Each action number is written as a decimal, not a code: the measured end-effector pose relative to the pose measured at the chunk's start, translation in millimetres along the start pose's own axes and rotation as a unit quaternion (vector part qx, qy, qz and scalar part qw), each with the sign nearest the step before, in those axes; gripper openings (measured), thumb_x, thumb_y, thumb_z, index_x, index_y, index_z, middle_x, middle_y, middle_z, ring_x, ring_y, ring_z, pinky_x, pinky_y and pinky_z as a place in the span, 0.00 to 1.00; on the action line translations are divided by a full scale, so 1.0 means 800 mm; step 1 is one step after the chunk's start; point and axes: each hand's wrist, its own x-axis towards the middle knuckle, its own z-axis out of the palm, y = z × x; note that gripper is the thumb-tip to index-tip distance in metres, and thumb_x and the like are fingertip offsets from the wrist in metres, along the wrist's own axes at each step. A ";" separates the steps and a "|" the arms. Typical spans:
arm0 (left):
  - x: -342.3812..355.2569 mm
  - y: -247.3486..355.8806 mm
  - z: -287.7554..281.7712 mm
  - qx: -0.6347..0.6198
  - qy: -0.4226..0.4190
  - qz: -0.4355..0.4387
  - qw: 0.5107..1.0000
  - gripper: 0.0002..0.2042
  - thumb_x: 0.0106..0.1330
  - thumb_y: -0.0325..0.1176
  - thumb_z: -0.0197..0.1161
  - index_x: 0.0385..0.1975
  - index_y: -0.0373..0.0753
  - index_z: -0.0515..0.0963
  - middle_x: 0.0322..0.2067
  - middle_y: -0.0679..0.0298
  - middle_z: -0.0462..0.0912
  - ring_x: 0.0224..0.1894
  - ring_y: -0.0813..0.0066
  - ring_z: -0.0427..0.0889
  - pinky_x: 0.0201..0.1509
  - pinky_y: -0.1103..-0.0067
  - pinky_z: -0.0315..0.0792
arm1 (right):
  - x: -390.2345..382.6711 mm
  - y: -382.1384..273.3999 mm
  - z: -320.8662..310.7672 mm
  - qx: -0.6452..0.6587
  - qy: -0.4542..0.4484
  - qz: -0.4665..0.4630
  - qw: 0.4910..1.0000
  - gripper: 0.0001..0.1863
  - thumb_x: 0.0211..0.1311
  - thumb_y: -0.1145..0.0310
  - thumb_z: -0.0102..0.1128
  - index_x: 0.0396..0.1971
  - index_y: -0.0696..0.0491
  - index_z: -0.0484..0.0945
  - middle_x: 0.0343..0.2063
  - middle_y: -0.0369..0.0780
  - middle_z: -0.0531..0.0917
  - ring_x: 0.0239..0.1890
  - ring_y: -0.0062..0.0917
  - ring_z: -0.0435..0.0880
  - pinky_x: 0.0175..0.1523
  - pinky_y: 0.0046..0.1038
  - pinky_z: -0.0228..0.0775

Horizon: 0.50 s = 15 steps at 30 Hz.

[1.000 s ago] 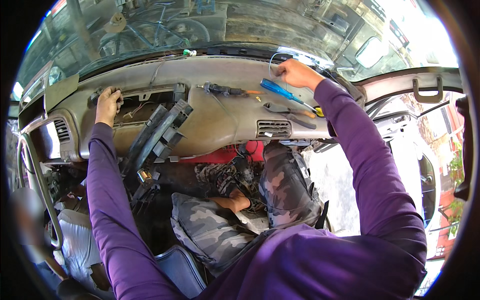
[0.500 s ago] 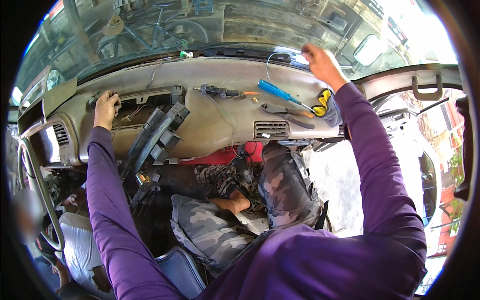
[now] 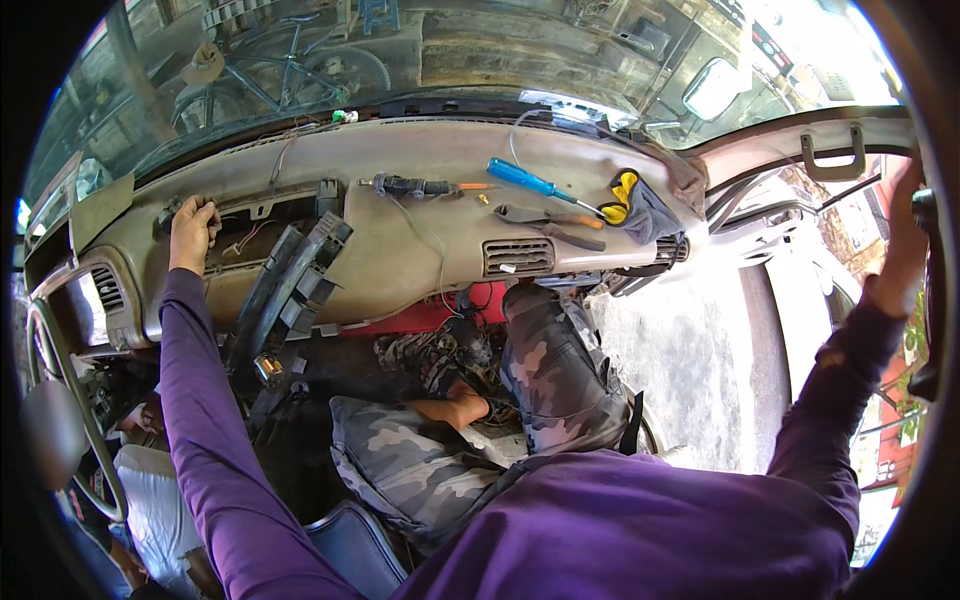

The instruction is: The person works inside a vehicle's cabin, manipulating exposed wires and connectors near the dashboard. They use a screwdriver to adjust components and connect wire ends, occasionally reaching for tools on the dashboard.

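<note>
My left hand [image 3: 194,226] is at the left end of a rectangular opening [image 3: 262,215] in the brown dashboard [image 3: 400,250]. Its fingers are curled closed; whatever they pinch is hidden. Loose wires and a small connector [image 3: 237,247] show inside that opening. Just below it lean long black plastic parts [image 3: 285,285], crossing the dashboard's lower edge. Far to the right, my right hand [image 3: 903,235] is raised beside the door frame, below the grab handle [image 3: 834,170]. Dim light and the picture's rim hide its fingers.
On the dashboard lie a blue-handled screwdriver [image 3: 535,180], pliers [image 3: 550,226], a dark tool with an orange end [image 3: 412,186] and a grey-yellow cloth item [image 3: 650,208]. A steering wheel [image 3: 75,390] stands left. Another person's white-clothed body [image 3: 155,500] is at lower left.
My right hand has swung from above the dashboard's right side, near the windscreen, out to the far right. My left hand stays at the opening. The view has shifted slightly rightward.
</note>
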 end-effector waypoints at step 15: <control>-0.033 0.033 0.012 -0.086 0.014 0.003 0.996 0.13 0.67 0.28 0.60 0.50 0.44 0.75 0.30 0.67 0.80 0.24 0.80 0.77 0.24 0.81 0.68 | -0.138 -0.388 -0.099 0.713 -0.616 0.281 0.181 0.09 0.70 0.68 0.57 0.42 0.58 0.73 0.27 0.38 0.74 0.20 0.16 0.71 0.25 0.20 0.62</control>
